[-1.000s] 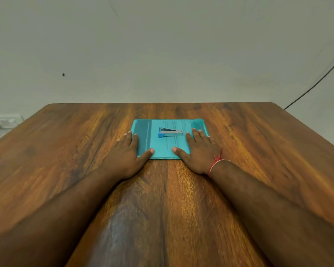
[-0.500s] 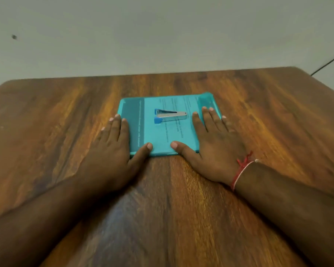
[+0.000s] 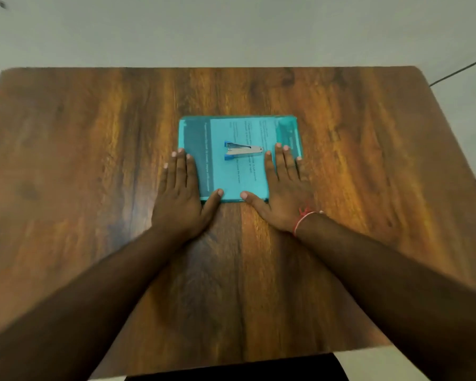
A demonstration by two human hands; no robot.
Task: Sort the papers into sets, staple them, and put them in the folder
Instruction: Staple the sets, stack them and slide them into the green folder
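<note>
Lying at the centre of the frame on a wooden table (image 3: 94, 160), a teal folder (image 3: 231, 180) carries a small stapler (image 3: 243, 151) on its cover. The stapler's long axis runs left to right, blue end left, metal nose pointing at the right hand (image 3: 282, 193). Both hands lie flat and spread, gripping nothing. The left hand (image 3: 180, 196) rests along the folder's left edge. The right covers its lower right part, index fingertip just beside the stapler's nose, so nearer. Papers (image 3: 248, 127) show through the cover, their print blurred and their number hidden.
</note>
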